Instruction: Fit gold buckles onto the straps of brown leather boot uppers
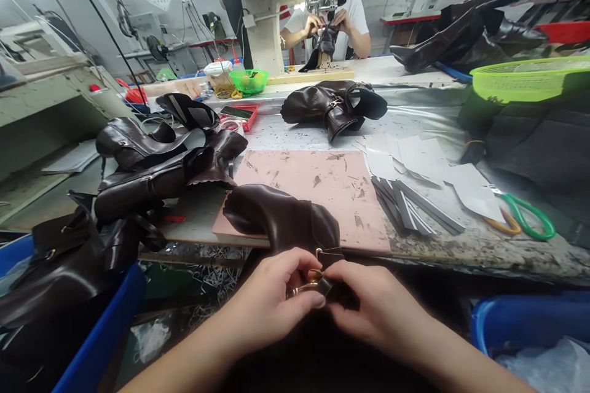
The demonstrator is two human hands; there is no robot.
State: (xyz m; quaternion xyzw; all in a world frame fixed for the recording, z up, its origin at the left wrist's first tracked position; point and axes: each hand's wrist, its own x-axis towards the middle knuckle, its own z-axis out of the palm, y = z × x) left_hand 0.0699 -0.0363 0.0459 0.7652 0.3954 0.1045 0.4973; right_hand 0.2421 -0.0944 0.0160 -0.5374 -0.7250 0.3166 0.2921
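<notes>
A dark brown leather boot upper [281, 218] hangs over the near edge of the pink cutting mat [332, 187]. My left hand [271, 304] pinches a gold metal buckle [308, 285] at the upper's strap. My right hand [373, 310] is closed on the dark strap [338, 288] right beside the buckle. Both hands meet below the table edge, fingers pressed together around the strap and buckle.
A pile of brown boot uppers [152, 166] lies at left, spilling into a blue bin [99, 331]. More uppers [334, 107] rest mid-table. Grey strips [405, 206], white paper pieces [415, 159], green-handled scissors [525, 218], a green basket [530, 77]. Across the table a person sews at a machine [329, 27].
</notes>
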